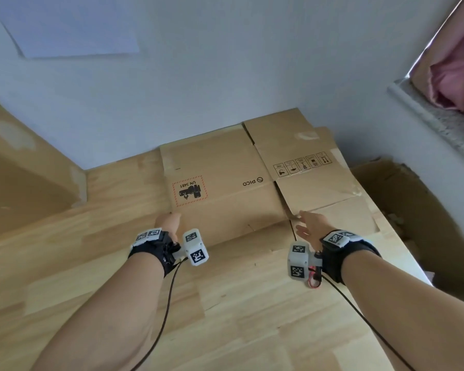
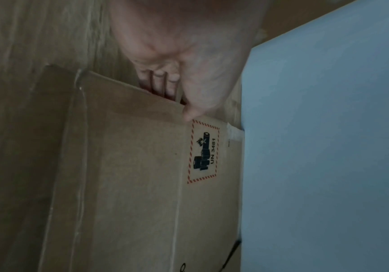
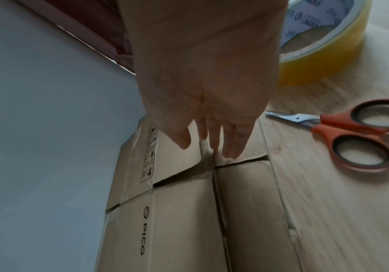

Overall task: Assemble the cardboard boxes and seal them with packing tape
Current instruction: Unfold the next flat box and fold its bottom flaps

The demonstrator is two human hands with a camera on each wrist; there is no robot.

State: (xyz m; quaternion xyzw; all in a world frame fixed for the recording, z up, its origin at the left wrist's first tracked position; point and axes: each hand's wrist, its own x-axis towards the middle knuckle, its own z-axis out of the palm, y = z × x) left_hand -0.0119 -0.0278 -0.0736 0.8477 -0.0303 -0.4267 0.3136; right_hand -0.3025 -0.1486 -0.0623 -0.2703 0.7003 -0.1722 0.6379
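the flattened pico carton [image 1: 220,183] is lying at 12 o'clock against the wall. the left hand [image 2: 179,60] is pinching its edge; the right hand [image 3: 209,88] is hovering, fingers released. lifting one-sided is risking the panels slipping or buckling.

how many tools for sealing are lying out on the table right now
2. The tape roll lies on the wooden table behind the right hand; the scissors lie beside it. More may be out of view.

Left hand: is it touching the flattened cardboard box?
Touching. The left wrist view shows the left hand gripping the flattened cardboard box edge, thumb on top, fingers tucked behind.
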